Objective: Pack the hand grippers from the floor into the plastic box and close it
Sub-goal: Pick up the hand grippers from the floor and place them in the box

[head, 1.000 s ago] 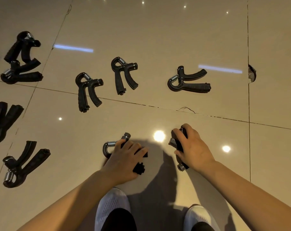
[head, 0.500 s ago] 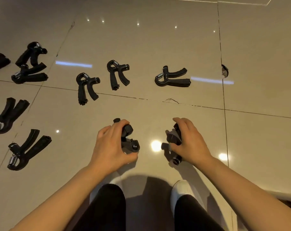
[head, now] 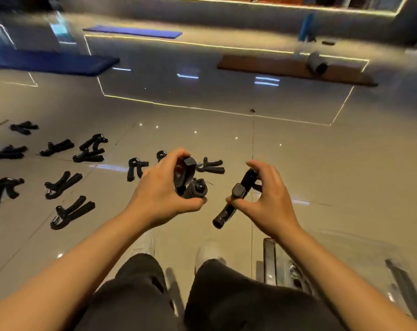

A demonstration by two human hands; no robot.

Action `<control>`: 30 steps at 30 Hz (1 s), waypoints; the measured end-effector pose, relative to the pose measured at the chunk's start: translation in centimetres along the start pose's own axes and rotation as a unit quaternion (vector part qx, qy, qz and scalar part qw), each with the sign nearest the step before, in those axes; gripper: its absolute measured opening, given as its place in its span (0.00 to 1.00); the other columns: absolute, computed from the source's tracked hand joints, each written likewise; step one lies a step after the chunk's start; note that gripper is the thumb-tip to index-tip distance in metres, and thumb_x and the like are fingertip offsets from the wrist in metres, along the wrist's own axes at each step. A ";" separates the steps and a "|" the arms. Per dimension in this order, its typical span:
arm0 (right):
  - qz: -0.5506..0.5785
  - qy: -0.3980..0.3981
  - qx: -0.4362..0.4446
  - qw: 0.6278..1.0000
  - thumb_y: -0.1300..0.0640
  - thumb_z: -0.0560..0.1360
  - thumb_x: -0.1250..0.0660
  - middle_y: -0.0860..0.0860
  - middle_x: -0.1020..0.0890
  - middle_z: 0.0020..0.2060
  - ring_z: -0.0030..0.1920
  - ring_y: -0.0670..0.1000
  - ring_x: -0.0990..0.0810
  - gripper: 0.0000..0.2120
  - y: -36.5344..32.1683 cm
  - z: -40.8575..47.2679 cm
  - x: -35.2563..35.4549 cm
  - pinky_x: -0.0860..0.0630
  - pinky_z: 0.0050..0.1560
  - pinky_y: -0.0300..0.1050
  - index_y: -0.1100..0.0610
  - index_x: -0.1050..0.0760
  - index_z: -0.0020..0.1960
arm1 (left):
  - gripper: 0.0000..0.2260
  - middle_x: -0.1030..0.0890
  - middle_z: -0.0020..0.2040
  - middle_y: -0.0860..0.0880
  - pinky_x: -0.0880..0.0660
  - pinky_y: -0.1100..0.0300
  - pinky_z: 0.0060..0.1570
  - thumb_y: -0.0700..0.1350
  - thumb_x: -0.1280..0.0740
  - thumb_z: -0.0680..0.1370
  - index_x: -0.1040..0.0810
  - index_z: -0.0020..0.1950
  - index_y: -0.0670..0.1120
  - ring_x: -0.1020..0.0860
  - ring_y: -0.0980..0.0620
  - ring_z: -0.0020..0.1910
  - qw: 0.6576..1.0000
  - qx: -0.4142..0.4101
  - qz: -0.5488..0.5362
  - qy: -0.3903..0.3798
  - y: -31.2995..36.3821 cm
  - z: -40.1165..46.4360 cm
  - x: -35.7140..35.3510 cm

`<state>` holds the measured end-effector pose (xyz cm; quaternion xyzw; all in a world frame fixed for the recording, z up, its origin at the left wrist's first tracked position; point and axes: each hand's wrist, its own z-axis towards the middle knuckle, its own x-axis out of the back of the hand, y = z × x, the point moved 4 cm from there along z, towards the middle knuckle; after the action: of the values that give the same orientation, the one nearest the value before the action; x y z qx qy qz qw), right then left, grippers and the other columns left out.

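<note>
Nearest, low at the right beside the person's knees, sits the clear plastic box [head: 360, 254], blurred, with what look like dark grippers already inside; it lies close, probably so each load needs only a short swing. Above the knees the left hand [head: 162, 194] curls fingers and thumb around one black hand gripper [head: 187, 177], and the right hand [head: 267, 199] pinches a second gripper [head: 236, 199] between thumb and curled fingers, its handle hanging down. Carrying one per hand likely halves the trips. Further off on the tiled floor [head: 298, 151], many more grippers [head: 68, 211] wait, scattered to the left
</note>
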<state>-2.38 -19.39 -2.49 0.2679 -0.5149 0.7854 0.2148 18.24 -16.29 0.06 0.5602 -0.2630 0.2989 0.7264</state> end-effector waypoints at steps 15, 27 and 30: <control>0.053 0.133 -0.013 0.990 0.51 0.63 0.21 0.49 0.27 0.58 0.59 0.51 0.27 0.32 -7.6 -11.8 18.5 0.24 0.54 0.46 0.46 0.35 0.61 | 0.34 0.28 0.54 0.55 0.26 0.46 0.58 0.51 0.23 0.64 0.35 0.65 0.52 0.26 0.51 0.54 0.997 -0.027 -0.065 0.040 18.4 -10.7 -1.8; -0.044 0.142 -0.084 0.985 0.53 0.65 0.23 0.49 0.28 0.60 0.55 0.46 0.31 0.31 -1.7 -16.9 23.5 0.37 0.41 0.26 0.50 0.33 0.64 | 0.34 0.29 0.56 0.53 0.28 0.61 0.47 0.44 0.23 0.66 0.36 0.67 0.51 0.29 0.52 0.53 0.988 0.001 -0.144 -0.054 20.4 -10.4 -6.3; -0.105 0.100 -0.108 0.984 0.53 0.65 0.23 0.50 0.28 0.61 0.55 0.46 0.31 0.32 2.0 -16.6 25.0 0.33 0.47 0.35 0.49 0.34 0.65 | 0.34 0.28 0.58 0.53 0.30 0.67 0.41 0.42 0.23 0.66 0.36 0.66 0.51 0.27 0.54 0.52 0.965 0.043 -0.233 -0.111 20.2 -8.7 -9.7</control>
<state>-26.01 -3.23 6.77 0.2161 -0.5416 0.7214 0.3736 -2.68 -5.29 4.32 0.6667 -0.1911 0.0680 0.7172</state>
